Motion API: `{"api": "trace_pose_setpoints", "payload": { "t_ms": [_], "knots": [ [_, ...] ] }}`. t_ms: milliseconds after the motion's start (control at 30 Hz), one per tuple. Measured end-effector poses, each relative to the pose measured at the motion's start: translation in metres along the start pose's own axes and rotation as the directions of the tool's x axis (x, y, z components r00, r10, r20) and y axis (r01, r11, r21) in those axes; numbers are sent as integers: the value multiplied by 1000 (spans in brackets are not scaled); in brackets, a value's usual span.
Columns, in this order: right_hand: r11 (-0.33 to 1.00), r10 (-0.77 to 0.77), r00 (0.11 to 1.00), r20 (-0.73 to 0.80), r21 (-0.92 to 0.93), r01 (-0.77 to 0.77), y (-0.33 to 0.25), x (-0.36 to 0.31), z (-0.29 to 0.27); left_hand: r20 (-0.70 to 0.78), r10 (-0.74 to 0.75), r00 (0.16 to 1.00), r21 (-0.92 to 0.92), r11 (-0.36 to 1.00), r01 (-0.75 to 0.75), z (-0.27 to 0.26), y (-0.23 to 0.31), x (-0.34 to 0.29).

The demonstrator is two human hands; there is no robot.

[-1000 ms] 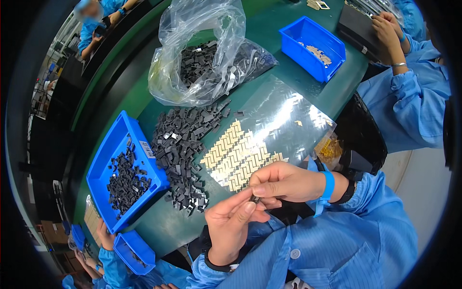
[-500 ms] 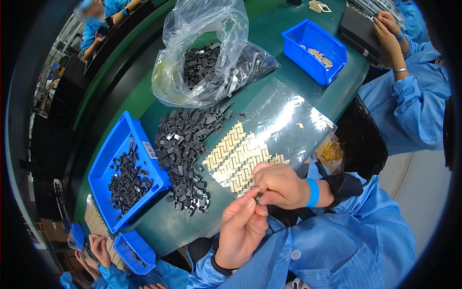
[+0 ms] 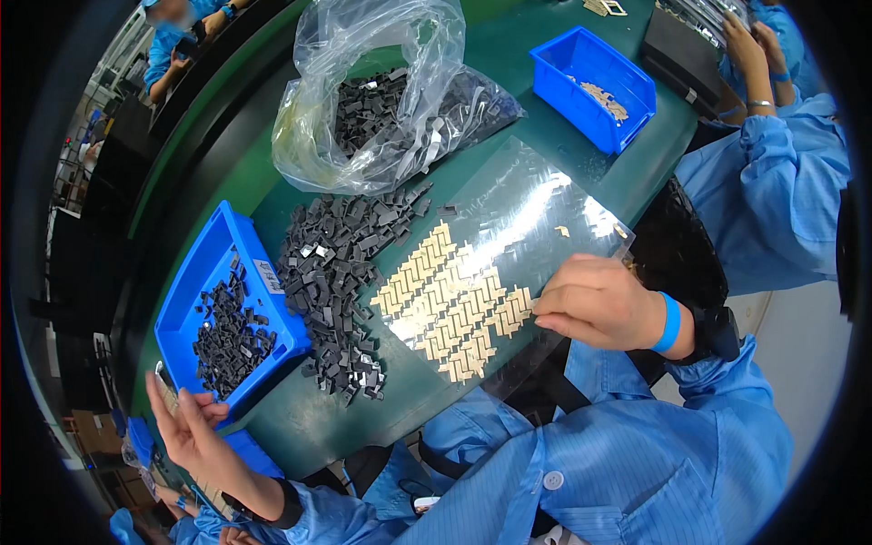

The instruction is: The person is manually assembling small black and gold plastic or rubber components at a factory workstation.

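Observation:
My left hand (image 3: 195, 436) is at the near corner of a large blue bin (image 3: 289, 350), fingers apart, with nothing seen in it. Small black pieces (image 3: 234, 341) lie heaped inside that bin. My right hand (image 3: 599, 304) is curled, thumb and fingertips together at the right edge of a clear plastic sheet (image 3: 509, 204). Anything between those fingertips is too small to make out. Rows of small beige pieces (image 3: 436, 286) stick on the sheet in a herringbone pattern, right beside the fingertips. A loose pile of black rectangular parts (image 3: 331, 272) spreads between bin and sheet.
Behind the pile stands an open clear plastic bag (image 3: 300, 136) of black parts. A smaller blue bin (image 3: 627, 95) with beige bits is at the far right. A co-worker's sleeve (image 3: 772, 173) is on the right; other people's hands show at lower left.
My hands, together at a small dark piece before, have parted. The left went left to the large bin and opened; the right moved right to the sheet's edge. The view shifted slightly.

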State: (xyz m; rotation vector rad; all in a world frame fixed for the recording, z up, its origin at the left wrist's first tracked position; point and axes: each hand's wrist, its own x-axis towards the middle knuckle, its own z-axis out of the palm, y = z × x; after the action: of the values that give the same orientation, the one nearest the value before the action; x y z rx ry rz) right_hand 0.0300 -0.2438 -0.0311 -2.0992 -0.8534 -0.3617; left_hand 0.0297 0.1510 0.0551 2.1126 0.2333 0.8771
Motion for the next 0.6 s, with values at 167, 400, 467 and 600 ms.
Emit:
{"api": "trace_pose_setpoints", "payload": {
  "t_ms": [167, 400, 467, 600],
  "knots": [
    [999, 41, 994, 101, -23, -39, 6, -5, 9, 30, 410, 912, 541, 760, -360, 53, 12, -20],
    [1000, 24, 974, 226, -8, -23, 10, 3, 16, 777, 400, 487, -116, 850, -514, 138, 53, -129],
    [999, 37, 976, 214, -31, -31, 12, 3, 18, 789, 403, 463, -128, 846, -518, 149, 48, -137],
    [999, -12, 970, 243, -28, 19, 10, 9, 21, 789, 378, 485, -56, 830, -555, 140, 50, -138]
  ]
}}
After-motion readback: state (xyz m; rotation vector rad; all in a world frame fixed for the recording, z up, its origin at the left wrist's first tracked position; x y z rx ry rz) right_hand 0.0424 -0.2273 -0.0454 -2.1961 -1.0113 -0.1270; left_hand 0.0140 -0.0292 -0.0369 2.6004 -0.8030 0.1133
